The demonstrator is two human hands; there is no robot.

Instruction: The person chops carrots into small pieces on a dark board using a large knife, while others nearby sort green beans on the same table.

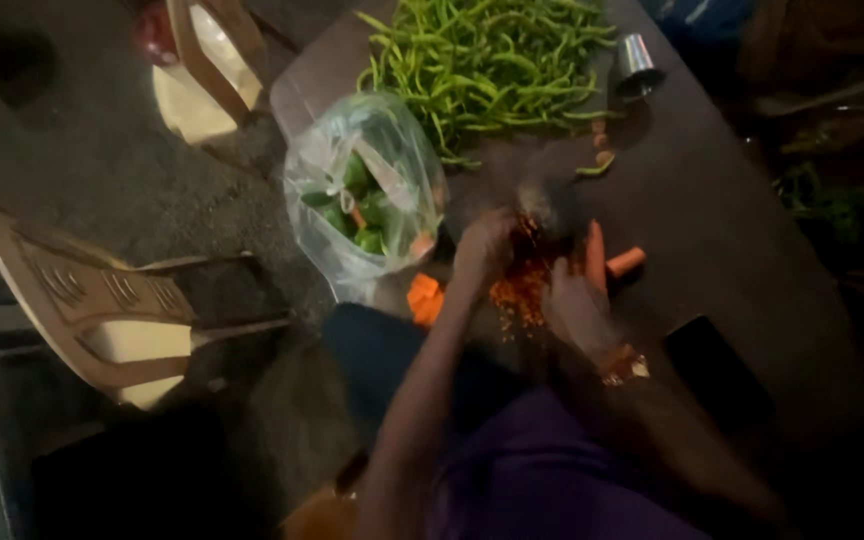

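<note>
Grip state of both hands cannot be told; blur hides the fingers. Left hand [482,250] and right hand [574,305] rest at centre frame over a pile of grated carrot [520,285] on the dark worktop [712,230]. Whole carrot [596,256] lies just beside the right hand. Clear bag of green vegetables [362,195] sits left of centre; green chillies [492,65] lie at top centre.

Left hand [484,245] and right hand [574,305] over chopped carrot [520,285] on dark desk [732,240]; green chillies [492,60] heaped beyond, clear vegetable bag [367,190] beside, carrot chunks [424,298] near.
</note>
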